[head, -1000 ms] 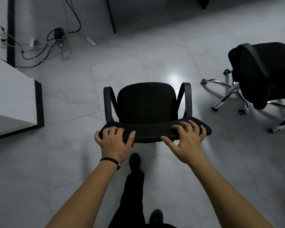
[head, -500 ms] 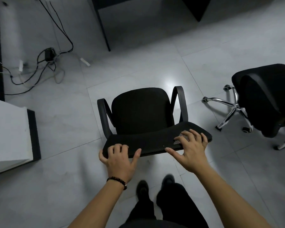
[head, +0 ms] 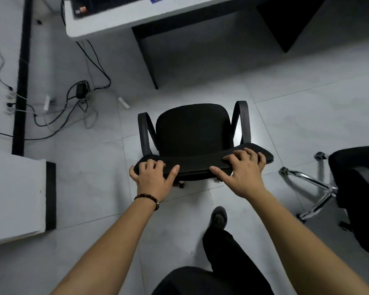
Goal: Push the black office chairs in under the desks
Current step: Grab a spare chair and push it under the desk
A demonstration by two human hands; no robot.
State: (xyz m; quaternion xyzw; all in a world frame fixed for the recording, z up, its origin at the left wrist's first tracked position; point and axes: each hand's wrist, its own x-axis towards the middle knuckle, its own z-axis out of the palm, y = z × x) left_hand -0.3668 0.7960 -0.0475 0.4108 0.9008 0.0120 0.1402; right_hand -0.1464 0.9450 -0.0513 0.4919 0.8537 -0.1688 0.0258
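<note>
While both hands grip the chair (head: 193, 133) backrest, left hand (head: 152, 179) and right hand (head: 244, 174) sit apart (fingers over its top edge), desk (head: 124, 20) ahead.

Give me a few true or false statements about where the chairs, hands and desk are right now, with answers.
1. Both hands rest on top of the chair's backrest. True: left hand and right hand sit on the chair.
2. The chair is already under the desk. False: bare floor lies between it and the desk ahead.
3. A second chair stands to the right. True: second chair, chrome legs showing.
4. The cables lie right of the chair. False: the cables are on the floor to its left.
5. The left wrist is bare. False: it wears a bead bracelet.
</note>
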